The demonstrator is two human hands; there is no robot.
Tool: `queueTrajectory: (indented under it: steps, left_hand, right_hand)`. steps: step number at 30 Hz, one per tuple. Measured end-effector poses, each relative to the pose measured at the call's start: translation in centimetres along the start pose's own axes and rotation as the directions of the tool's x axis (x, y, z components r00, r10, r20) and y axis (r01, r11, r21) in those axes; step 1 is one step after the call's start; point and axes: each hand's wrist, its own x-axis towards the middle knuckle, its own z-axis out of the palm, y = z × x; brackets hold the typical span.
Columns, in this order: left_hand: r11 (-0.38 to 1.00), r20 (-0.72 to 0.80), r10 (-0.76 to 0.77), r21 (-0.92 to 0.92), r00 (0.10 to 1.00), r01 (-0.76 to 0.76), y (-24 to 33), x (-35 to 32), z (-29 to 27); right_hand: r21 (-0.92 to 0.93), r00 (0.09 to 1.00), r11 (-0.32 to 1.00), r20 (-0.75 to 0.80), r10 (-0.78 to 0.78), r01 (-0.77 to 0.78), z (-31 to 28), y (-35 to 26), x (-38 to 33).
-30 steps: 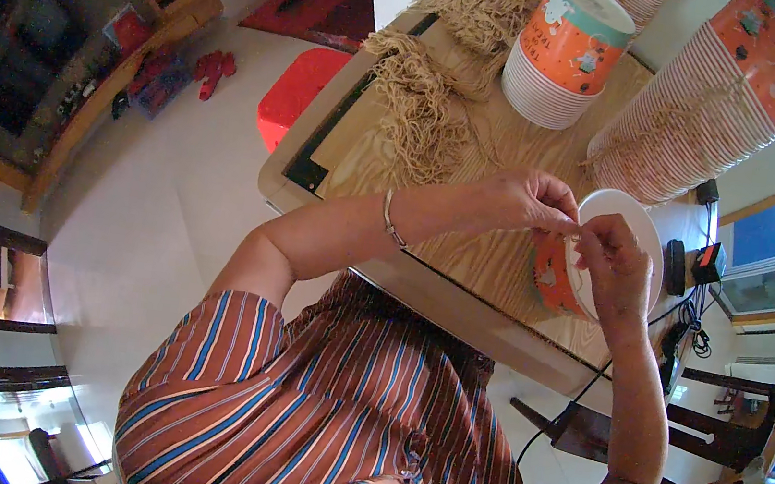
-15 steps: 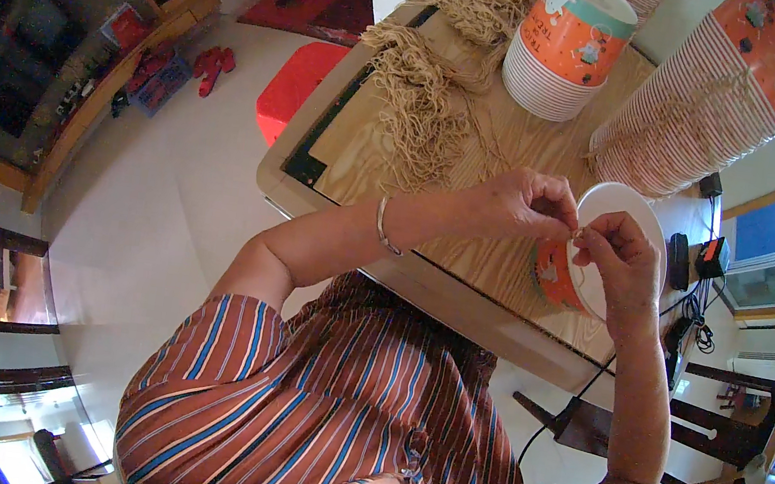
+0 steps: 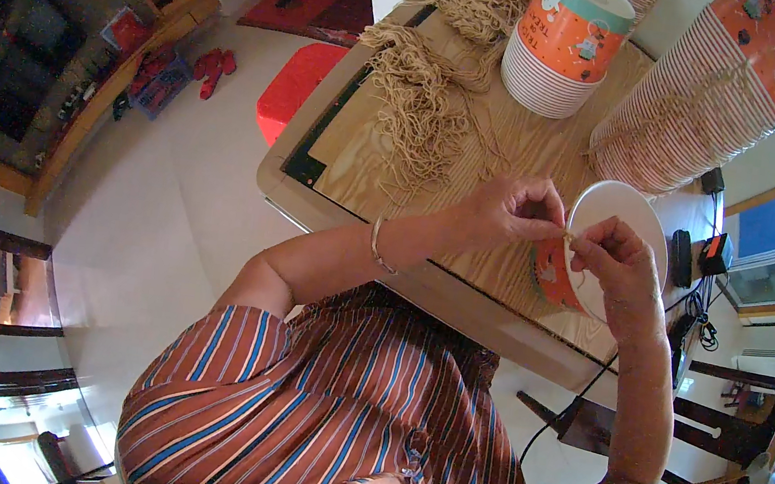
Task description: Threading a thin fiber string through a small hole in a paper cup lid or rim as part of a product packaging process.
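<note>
The orange paper cup [image 3: 565, 275] sits at about 3 o'clock in the view, over the near edge of the wooden table [image 3: 515, 151], its white mouth tipped up toward the camera. Compared with a second ago it has barely shifted; what has changed is the fingers, which have drawn closer together at the rim, so the work on the cord looks like fine threading or knotting rather than a fresh reach. The left hand [image 3: 507, 210] pinches a short tan string [image 3: 568, 233] narrowly between thumb and fingertip, and the right hand [image 3: 624, 271] meets it from the other side, fingers closed tight on the same string while cradling the cup. The cup is thin, smooth printed card with a white inside. At 12 o'clock lies a loose, fibrous heap of cut twine [image 3: 419, 101], matt and frayed. Beyond it at 1 o'clock stand nested stacks of cups [image 3: 551, 54], ribbed by their rolled rims.
</note>
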Motion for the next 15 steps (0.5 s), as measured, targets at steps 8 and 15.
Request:
queueTrajectory:
  steps: [8,15]
  left_hand:
    - [0.995,-0.069,0.094,-0.037,0.993,-0.097,-0.5,-1.2,1.0]
    - [0.999,-0.154,-0.015,-0.037,0.988,0.01,-0.8,-1.7,1.2]
  right_hand:
    - [-0.144,1.0,0.99,0.03,0.01,-0.005,-0.2,-0.6,-0.4]
    - [-0.141,0.992,0.983,0.063,-0.112,0.12,-0.2,-0.8,-0.6]
